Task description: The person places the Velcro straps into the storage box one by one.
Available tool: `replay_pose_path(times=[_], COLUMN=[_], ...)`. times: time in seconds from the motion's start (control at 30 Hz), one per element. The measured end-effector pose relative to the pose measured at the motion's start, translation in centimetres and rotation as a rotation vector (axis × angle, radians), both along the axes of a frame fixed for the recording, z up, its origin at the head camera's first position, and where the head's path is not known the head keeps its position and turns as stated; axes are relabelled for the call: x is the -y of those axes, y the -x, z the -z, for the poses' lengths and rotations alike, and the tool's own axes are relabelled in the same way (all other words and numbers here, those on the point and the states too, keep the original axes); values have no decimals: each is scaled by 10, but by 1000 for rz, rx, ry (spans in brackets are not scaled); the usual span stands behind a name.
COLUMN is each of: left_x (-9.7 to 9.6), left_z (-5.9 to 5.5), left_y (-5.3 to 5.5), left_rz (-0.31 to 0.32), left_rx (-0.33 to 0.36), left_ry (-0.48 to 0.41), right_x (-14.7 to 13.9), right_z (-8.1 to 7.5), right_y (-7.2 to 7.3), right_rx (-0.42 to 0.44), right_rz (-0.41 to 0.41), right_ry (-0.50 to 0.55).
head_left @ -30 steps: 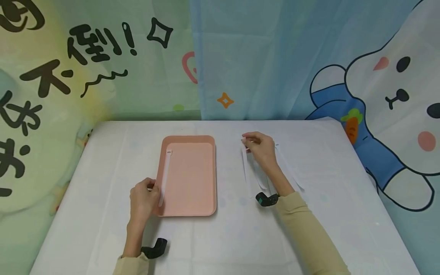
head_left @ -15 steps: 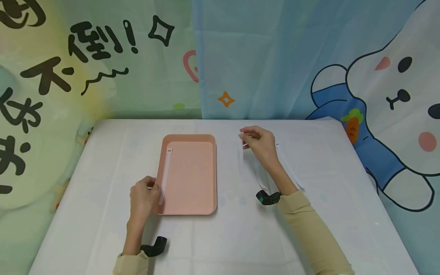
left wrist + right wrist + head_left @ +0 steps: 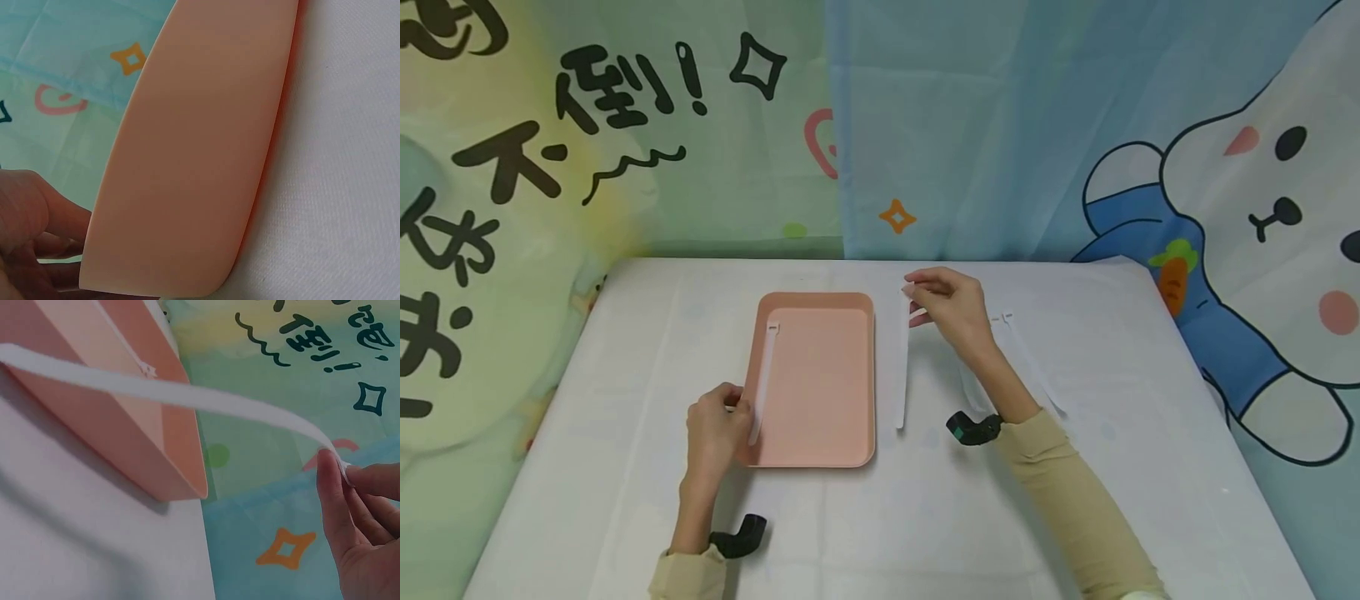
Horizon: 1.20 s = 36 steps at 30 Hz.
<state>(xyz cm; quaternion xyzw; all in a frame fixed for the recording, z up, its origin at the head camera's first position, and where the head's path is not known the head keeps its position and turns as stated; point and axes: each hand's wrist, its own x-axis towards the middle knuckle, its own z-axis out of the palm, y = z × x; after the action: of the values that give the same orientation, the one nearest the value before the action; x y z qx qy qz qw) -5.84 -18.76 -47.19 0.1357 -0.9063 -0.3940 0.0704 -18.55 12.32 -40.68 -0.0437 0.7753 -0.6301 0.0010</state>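
A pink rectangular tray (image 3: 820, 400) lies on the white table. Inside it, along the left side, is a thin white strap (image 3: 765, 379) with a small squarish loop at its far end. My left hand (image 3: 715, 429) holds the tray's left edge near the front corner; in the left wrist view its fingers (image 3: 62, 215) are at the tray wall. To the right of the tray, my right hand (image 3: 951, 308) pinches one end of another white strap (image 3: 902, 367), which hangs down toward me. The right wrist view shows this strap (image 3: 206, 399) bending between thumb and fingers.
More white straps (image 3: 1030, 367) lie on the table (image 3: 865, 533) to the right, partly hidden by my right forearm. A printed curtain (image 3: 970, 125) hangs behind the table's far edge. Black cameras (image 3: 973, 429) sit on both wrists.
My right hand has moved left and slightly away from me with the strap, away from the other straps and nearer the tray. The left hand has kept its place on the tray.
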Motion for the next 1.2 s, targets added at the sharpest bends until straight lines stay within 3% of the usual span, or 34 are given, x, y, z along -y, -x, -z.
replay_pose_path(times=[0.73, 1.2], left_x=[2, 2], left_z=[2, 2], left_y=[1, 3], left_rz=[-3, -10], left_rx=[8, 8], left_ry=[-13, -4], right_x=[68, 99], right_z=[10, 28], right_y=[6, 13], right_rx=[97, 170], right_rz=[-129, -157], right_ry=[207, 233])
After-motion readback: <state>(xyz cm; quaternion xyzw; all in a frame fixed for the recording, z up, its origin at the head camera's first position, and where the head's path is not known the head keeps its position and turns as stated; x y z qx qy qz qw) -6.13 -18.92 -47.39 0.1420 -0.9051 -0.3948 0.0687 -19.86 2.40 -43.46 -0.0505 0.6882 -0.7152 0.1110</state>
